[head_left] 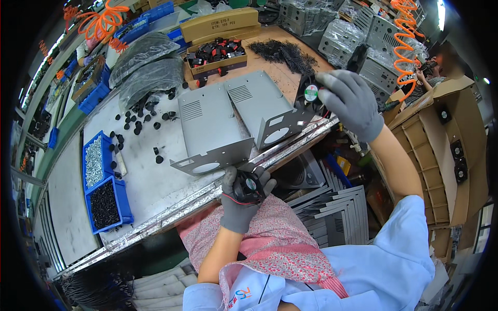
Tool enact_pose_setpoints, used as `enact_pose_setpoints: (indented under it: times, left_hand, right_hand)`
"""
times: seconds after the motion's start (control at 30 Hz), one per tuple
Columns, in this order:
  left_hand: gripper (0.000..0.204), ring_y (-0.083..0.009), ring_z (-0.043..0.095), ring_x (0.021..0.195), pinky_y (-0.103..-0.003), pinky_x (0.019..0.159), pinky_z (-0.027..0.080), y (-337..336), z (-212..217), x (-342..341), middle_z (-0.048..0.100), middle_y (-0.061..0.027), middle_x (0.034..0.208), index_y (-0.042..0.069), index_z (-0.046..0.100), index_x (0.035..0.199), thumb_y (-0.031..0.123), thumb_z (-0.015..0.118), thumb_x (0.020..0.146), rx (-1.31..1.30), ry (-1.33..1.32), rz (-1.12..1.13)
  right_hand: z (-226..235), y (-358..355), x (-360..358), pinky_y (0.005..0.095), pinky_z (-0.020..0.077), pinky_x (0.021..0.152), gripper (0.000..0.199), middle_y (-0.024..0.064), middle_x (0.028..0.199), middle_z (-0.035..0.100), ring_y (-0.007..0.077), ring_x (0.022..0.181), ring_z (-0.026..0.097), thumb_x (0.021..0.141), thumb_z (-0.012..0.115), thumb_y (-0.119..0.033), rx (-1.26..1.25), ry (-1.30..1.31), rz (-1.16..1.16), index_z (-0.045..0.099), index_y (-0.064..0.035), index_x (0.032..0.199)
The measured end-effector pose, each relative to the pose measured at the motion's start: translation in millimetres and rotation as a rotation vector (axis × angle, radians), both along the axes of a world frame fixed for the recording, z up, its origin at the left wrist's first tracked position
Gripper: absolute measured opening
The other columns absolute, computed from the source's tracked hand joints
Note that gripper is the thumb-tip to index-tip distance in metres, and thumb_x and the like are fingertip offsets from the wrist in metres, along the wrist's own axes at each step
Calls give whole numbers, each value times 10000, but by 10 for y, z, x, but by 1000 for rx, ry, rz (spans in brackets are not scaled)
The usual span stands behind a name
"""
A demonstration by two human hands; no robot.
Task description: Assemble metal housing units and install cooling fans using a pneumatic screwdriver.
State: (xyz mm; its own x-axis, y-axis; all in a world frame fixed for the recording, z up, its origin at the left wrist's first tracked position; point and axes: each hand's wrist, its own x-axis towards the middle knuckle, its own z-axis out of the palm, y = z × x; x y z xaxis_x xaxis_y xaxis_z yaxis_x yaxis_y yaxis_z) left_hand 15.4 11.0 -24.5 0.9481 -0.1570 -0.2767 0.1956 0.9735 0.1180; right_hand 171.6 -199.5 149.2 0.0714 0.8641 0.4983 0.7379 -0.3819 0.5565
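**Two fans in hand, two brackets waiting**

Two small black cooling fans are what we are handling here. Our left hand (pixel 239 199), gloved in grey, is grasping one fan (pixel 248 187) just off the near edge of the bench (pixel 150 192), its red lead trailing across the palm. Our right hand (pixel 351 102) is closing its grip on the second fan (pixel 310 93), the one with the round label, and is holding it above the far right part of the bench, close to the upright end of the right bracket (pixel 262 106).

The left bracket (pixel 205 127) is lying beside it, its round opening facing the near edge. We judge that the fans are being matched to those round openings. To do that well, we should be turning each fan so its frame sits square against the plate, keeping the leads clear of the opening, and steadying the bracket before pressing.

Black rubber feet (pixel 136 120) are lying scattered toward the far left corner, and the blue trays (pixel 123 199) of screws are sitting at the left edge, within reach.
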Motion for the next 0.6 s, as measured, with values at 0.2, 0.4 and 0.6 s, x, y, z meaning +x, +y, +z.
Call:
enact_pose_setpoints:
  times: [0.2, 0.4, 0.6]
  left_hand:
    - [483, -314, 582, 950, -497, 867, 474, 16, -93, -57, 592, -160, 1016, 49, 558, 1052, 474, 547, 823, -17, -57, -15]
    - [505, -307, 558, 976, -489, 894, 454, 19, -44, -84, 571, -151, 1062, 52, 543, 1081, 485, 551, 820, 92, 28, 18]
    - [525, -300, 538, 1032, -485, 937, 421, 101, 19, -121, 551, -149, 1157, 59, 534, 1123, 488, 550, 821, 137, 65, 85]
  right_hand:
    - [121, 104, 200, 325, 463, 799, 226, 56, 1012, 567, 209, 920, 555, 692, 593, -154, -65, -111, 53, 534, -138, 909]
    - [-20, 324, 426, 306, 441, 729, 122, 23, 866, 531, 171, 855, 539, 712, 577, -146, -313, -118, 83, 519, -157, 817]
    - [-240, 500, 756, 351, 450, 723, 190, 61, 881, 579, 247, 831, 567, 749, 613, -98, -582, 604, -183, 591, -128, 935]
